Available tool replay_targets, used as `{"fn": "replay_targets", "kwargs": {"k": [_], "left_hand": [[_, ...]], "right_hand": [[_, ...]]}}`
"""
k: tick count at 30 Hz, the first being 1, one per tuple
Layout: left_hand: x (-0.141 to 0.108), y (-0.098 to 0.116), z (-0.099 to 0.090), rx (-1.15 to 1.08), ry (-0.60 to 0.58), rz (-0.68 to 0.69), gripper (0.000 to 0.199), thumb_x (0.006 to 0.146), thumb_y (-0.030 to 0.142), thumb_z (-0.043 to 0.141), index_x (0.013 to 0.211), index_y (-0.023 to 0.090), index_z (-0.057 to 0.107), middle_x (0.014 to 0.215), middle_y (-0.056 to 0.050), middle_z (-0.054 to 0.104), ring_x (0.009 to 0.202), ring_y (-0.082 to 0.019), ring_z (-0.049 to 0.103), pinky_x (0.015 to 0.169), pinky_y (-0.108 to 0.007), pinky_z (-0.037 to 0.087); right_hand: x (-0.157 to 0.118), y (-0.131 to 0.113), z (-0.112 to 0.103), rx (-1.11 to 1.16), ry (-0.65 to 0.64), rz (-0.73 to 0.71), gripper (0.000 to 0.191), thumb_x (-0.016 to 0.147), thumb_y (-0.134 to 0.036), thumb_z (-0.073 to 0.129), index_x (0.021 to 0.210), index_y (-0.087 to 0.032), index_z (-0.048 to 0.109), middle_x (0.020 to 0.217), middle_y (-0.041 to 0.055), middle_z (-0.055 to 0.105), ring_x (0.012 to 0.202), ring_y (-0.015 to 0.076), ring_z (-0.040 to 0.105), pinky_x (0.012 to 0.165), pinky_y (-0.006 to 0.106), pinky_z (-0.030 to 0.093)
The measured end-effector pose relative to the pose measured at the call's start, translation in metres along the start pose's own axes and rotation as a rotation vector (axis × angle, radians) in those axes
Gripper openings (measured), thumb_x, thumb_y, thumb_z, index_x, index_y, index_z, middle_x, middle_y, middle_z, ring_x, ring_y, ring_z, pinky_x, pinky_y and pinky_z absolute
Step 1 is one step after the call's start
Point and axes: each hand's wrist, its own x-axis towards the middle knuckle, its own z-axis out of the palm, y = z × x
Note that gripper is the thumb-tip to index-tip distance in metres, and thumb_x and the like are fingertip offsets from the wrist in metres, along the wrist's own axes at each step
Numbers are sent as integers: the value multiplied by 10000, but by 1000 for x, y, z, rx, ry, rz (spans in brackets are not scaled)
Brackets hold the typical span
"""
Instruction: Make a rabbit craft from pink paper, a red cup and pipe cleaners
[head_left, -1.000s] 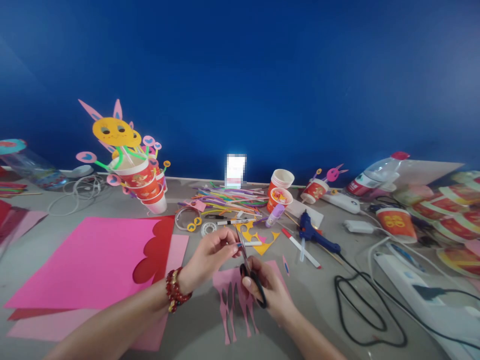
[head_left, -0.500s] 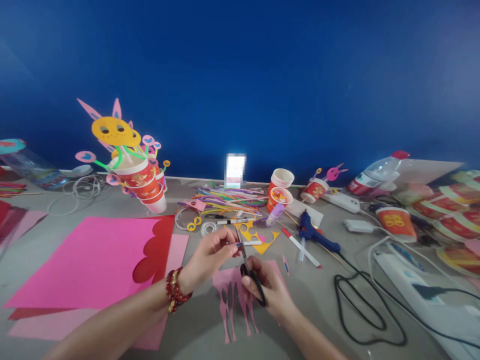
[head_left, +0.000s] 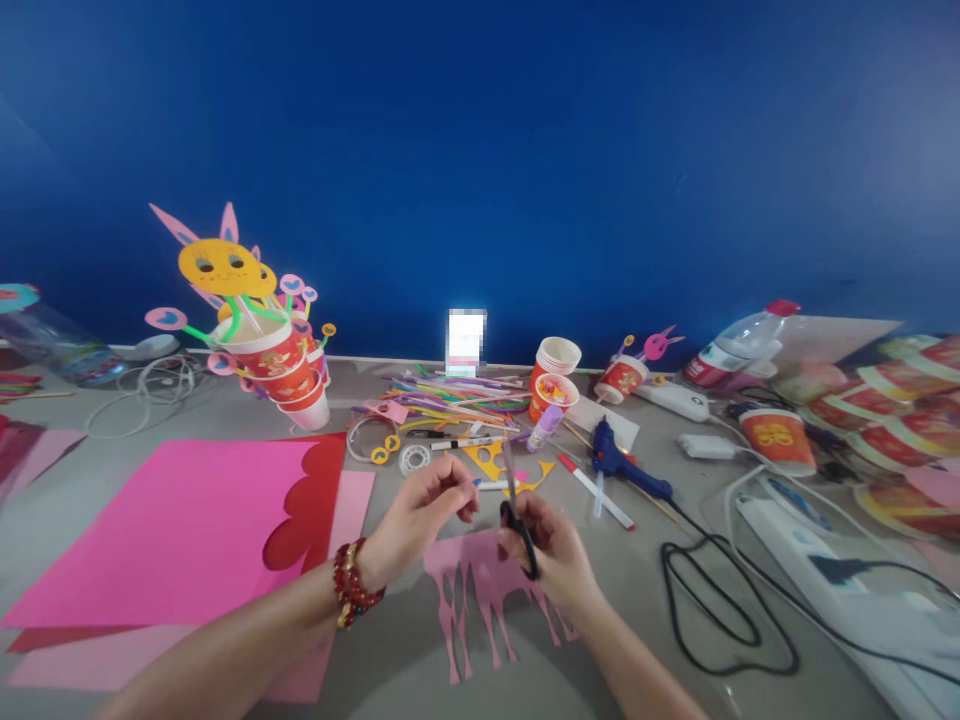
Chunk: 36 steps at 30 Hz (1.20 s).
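My right hand [head_left: 551,550] holds a pair of scissors [head_left: 528,545] by the black handles, blades pointing away from me. To its left, my left hand [head_left: 431,505], with a red bead bracelet on the wrist, has thumb and fingers pinched together; whatever is between them is too small or hidden. The scissors are apart from the left fingertips. Under both hands lies a cut-up pink paper sheet [head_left: 480,555] with thin strips hanging toward me. Just beyond the hands are a white marker [head_left: 499,485] and yellow paper scraps [head_left: 487,460].
Coloured sheets [head_left: 172,530] lie at left, below decorated paper cups [head_left: 262,355]. Pipe cleaners [head_left: 457,398] and tape [head_left: 415,459] sit ahead. At right are a glue gun [head_left: 619,462], its looped black cable [head_left: 675,630], a power strip [head_left: 817,570] and a bottle [head_left: 742,345].
My right hand with the scissors has shifted right, away from the left fingertips. My left hand stays nearly in place. The view has turned slightly.
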Motion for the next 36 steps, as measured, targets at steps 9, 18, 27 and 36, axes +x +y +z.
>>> {"fn": "replay_targets", "kwargs": {"k": [9,18,27,36], "left_hand": [[-3,3,3,-76,-81,-66,258,915,403,534,804,170,513,655,6,565,592,-114,514,595,-252,416],[-6,-3,8,-190,-97,-188,161,897,342,516,886,187,474,636,18,589,559,-109,521,577,-245,411],[-10,6,10,-198,-52,-221,114,858,303,516,872,199,472,606,39,567,495,-85,437,498,-210,314],[-10,4,10,-291,-22,-262,127,843,307,542,857,205,467,616,37,559,507,-84,433,482,-199,290]], "right_hand": [[-6,-8,-95,-863,392,-61,264,779,-378,632,980,-234,540,747,14,661,553,169,569,517,260,416],[-29,21,-73,-1288,259,17,268,773,-214,575,1037,-231,531,787,20,703,686,210,670,553,256,385],[-22,10,-64,-1474,254,84,197,802,-197,604,977,-229,518,823,36,705,691,221,681,519,254,329],[-21,16,-70,-1342,299,64,190,785,-163,562,955,-226,501,834,26,714,725,201,673,561,248,365]]}}
